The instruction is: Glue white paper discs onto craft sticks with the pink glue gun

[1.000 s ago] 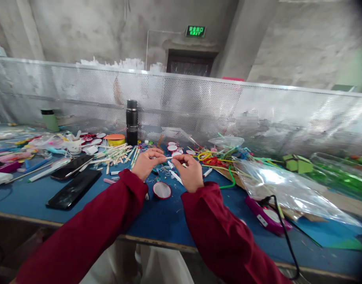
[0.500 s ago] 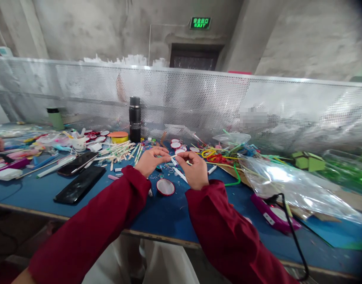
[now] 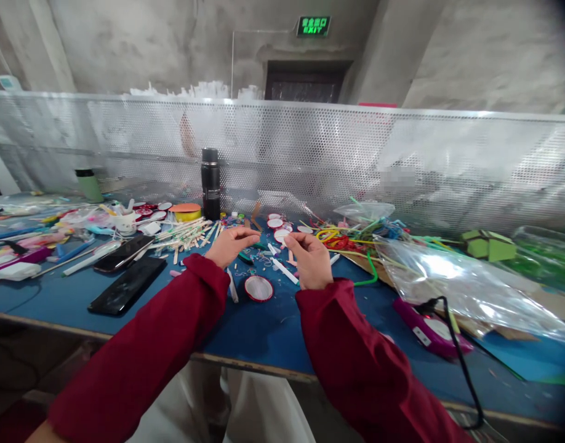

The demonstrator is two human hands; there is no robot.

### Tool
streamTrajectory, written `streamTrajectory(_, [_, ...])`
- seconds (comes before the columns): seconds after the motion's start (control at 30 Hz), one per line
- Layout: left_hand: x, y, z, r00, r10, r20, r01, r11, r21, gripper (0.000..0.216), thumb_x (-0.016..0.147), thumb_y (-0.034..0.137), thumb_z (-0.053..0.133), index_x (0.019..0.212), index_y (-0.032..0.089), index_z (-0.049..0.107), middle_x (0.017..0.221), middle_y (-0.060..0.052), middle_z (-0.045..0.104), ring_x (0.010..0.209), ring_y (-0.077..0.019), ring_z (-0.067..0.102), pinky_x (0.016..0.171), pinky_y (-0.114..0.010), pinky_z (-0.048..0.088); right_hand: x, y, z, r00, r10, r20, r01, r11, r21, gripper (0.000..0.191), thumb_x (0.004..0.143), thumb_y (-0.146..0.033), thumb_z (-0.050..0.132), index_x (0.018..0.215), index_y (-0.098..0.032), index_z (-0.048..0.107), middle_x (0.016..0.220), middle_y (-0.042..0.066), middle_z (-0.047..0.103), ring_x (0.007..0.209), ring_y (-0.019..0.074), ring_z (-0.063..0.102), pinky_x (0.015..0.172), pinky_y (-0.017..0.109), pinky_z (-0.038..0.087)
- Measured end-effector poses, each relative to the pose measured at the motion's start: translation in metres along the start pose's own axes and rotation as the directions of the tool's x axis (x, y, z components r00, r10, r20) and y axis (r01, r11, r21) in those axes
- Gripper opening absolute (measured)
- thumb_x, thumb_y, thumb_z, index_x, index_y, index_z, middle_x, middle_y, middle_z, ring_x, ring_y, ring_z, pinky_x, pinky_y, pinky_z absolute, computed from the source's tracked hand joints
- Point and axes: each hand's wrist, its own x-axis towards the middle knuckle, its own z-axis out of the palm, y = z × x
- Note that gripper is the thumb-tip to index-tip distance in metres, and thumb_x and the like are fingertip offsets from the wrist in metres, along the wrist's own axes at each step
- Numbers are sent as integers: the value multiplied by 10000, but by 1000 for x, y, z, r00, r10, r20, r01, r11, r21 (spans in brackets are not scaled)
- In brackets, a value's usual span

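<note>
My left hand is raised over the table, thumb and forefinger pinched; what sits between the tips is too small to make out. Across a gap from it, my right hand also pinches, and its fingertips hide anything held there. Below and between them lies a round white disc with a red rim. A white pen-like stick lies beside my right hand. Green-handled pliers or cutters show partly behind my left fingers. Further back are several small red-rimmed white discs.
Two dark phones lie at left, near a pile of wooden sticks. A black flask stands against the perforated metal screen. At right are colourful pipe cleaners, clear plastic bags and a purple corded device.
My hands have moved apart from a small white piece that both were pinching. My right hand shifted slightly right, my left slightly left, uncovering the green-handled tool.
</note>
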Motion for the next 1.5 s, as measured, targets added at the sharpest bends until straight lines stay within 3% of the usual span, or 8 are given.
streamTrajectory(0.1, [-9, 3, -10, 995, 83, -45, -59, 915, 399, 267, 799, 446, 624, 774, 209, 744, 863, -64, 706, 849, -225, 620, 841, -378, 451, -6, -5, 0, 983, 185, -3, -183, 975, 124, 335, 597, -451, 775, 759, -193, 636, 673, -17, 585, 594, 112, 485, 550, 260, 363])
streamTrajectory(0.23, [-35, 13, -9, 990, 139, -21, -79, 675, 734, 252, 790, 437, 630, 679, 229, 720, 862, -73, 686, 895, -247, 587, 898, -400, 399, -20, -14, 2, 881, 463, 102, -474, 863, 176, 345, 547, -422, 795, 716, -193, 600, 672, -15, 586, 602, 115, 489, 543, 261, 335])
streamTrajectory(0.43, [-62, 28, 13, 997, -73, 30, 5, 435, 901, 345, 794, 511, 566, 709, 225, 739, 952, -91, 674, 1018, -299, 536, 849, -417, 399, -33, -19, 3, 772, 615, 158, -635, 753, 172, 297, 539, -344, 807, 735, -201, 636, 698, -41, 597, 689, 111, 492, 644, 291, 329])
streamTrajectory(0.67, [-60, 19, 27, 993, -109, 44, -5, 337, 941, 353, 771, 485, 560, 684, 187, 728, 960, -147, 663, 1041, -339, 520, 845, -456, 390, -34, -16, 5, 730, 640, 237, -680, 712, 172, 312, 507, -319, 845, 721, -200, 651, 656, -52, 577, 693, 116, 485, 655, 299, 325])
streamTrajectory(1.07, [-60, 9, 29, 983, -183, 32, 41, 385, 922, 231, 778, 312, 544, 760, 186, 736, 962, -134, 684, 1021, -317, 558, 823, -411, 411, -35, -11, 5, 739, 627, 248, -672, 715, 194, 350, 480, -345, 860, 716, -193, 651, 659, -49, 581, 673, 105, 479, 663, 303, 367])
streamTrajectory(1.2, [-58, 6, 22, 982, -187, 38, 60, 492, 868, 238, 805, 360, 542, 778, 202, 719, 940, -91, 694, 939, -255, 590, 807, -353, 410, -32, -11, 2, 760, 613, 216, -650, 724, 230, 334, 499, -338, 852, 725, -200, 649, 688, -51, 587, 703, 106, 492, 669, 301, 372])
streamTrajectory(1.37, [-58, 10, 7, 985, -174, 22, 108, 700, 706, 309, 844, 436, 495, 761, 189, 662, 803, -49, 673, 692, -169, 567, 608, -287, 363, -31, -15, -2, 816, 539, 210, -576, 723, 382, 334, 510, -316, 865, 713, -202, 625, 663, -64, 572, 673, 95, 495, 663, 288, 392])
streamTrajectory(1.5, [-61, 10, 2, 986, -164, -43, 161, 831, 532, 331, 842, 468, 490, 747, 185, 634, 704, -11, 644, 613, -141, 532, 559, -265, 344, -36, -18, 0, 803, 525, 281, -594, 673, 440, 312, 539, -309, 862, 693, -203, 613, 622, -66, 555, 636, 95, 495, 654, 285, 417])
